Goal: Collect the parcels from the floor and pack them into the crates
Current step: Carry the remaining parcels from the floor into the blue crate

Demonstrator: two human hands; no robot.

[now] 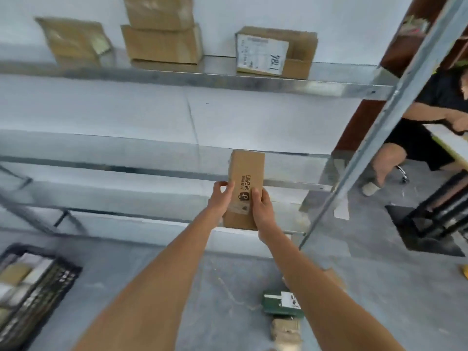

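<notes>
I note both hands, left hand (219, 198) and right hand (262, 207), gripping the brown parcel (245, 178), long axis pointing away; crate (63, 277) lies low left, nearer the left arm

Two bare forearms, no sleeves, left hand (219, 198), right hand (262, 208)

Metal rack (228, 83) w/ grey shelves vs pale wall (342, 26); grey concrete floor (152, 269); seated person (430, 127) far right.
</notes>
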